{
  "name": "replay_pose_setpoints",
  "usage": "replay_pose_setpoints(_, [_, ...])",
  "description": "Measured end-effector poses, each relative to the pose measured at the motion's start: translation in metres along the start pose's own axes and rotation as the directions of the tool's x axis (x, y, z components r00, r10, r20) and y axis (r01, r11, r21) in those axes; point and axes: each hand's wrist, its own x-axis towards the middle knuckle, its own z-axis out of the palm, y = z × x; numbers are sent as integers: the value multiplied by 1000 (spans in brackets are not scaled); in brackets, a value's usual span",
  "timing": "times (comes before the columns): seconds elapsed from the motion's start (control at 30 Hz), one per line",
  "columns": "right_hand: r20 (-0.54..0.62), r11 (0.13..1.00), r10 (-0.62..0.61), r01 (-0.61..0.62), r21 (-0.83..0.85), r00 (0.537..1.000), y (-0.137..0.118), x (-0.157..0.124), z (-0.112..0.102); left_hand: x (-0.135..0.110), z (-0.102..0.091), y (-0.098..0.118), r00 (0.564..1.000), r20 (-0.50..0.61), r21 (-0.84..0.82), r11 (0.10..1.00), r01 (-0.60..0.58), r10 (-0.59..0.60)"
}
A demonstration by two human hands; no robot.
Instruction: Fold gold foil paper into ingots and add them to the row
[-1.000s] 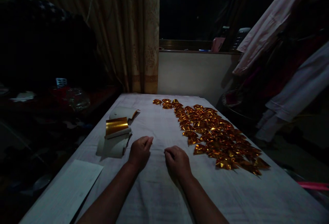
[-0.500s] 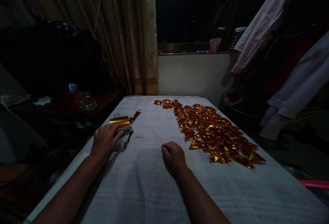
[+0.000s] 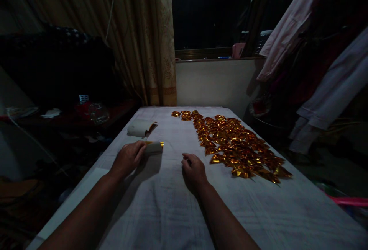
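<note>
My left hand (image 3: 128, 159) is closed on a curled sheet of gold foil paper (image 3: 154, 147), its pale back toward me and a gold edge showing. The sheet is held just above the cloth and casts a shadow. Beyond it lies a curled stack of pale-backed paper (image 3: 139, 128). My right hand (image 3: 194, 167) rests near the middle of the table, holding nothing, with thumb and index finger slightly apart. To its right, many folded gold foil paper pieces (image 3: 230, 138) are spread in a heap.
A pale checked cloth covers the table (image 3: 172, 211). On a dark side table at left stands a glass jar (image 3: 99, 113). Behind are a curtain (image 3: 143, 43) and a sill with a pink cup (image 3: 238, 50). Clothes (image 3: 290, 28) hang at right.
My left hand has drawn the gold foil sheet toward me and to the right, away from the paper stack. The fingers of my right hand have loosened slightly.
</note>
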Motion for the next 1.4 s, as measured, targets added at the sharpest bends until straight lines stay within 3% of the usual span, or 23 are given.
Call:
replay_pose_setpoints(0.03, [-21, 1000, -8, 8, 25, 1000, 1, 2, -1, -1, -1, 7, 1000, 18, -48, 999, -2, 3])
replay_pose_setpoints(0.1, [-64, 996, -40, 45, 83, 997, 4, 5, -7, -1, -4, 20, 996, 84, -301, 953, 43, -19])
replay_pose_setpoints(0.2, [-87, 981, -69, 83, 176, 994, 12, 10, -22, 2, -1, 33, 979, 193, -602, 779, 174, -70])
replay_pose_setpoints(0.27, [-89, 963, -17, 40, 268, 996, 19, 13, -32, 8, 9, 36, 967, 232, -663, 710, 237, -106])
replay_pose_setpoints(0.4, [-62, 893, 155, -113, 435, 986, 32, 17, -39, 20, 46, 34, 956, 249, -601, 750, 276, -153])
replay_pose_setpoints(0.5, [-14, 893, 153, -133, 430, 988, 35, 17, -32, 27, 72, 32, 953, 234, -489, 824, 285, -190])
replay_pose_setpoints(0.63, [82, 934, 114, -135, 332, 990, 33, 12, -23, 29, 89, 35, 963, 196, -309, 921, 238, -183])
replay_pose_setpoints(0.8, [171, 982, 75, -102, 160, 982, 25, 6, -28, 24, 100, 45, 983, 172, -152, 984, 90, -63])
replay_pose_setpoints(1.0, [239, 999, 33, -37, 13, 970, 16, 3, -35, 11, 109, 53, 979, 177, -59, 994, -95, 104])
replay_pose_setpoints(1.2, [285, 997, 5, 16, -71, 959, 12, 1, -39, 1, 110, 61, 975, 147, 0, 986, -167, 165])
replay_pose_setpoints(1.4, [316, 992, -34, 72, -107, 948, 13, 0, -39, -25, 106, 63, 950, 220, -22, 975, -223, 222])
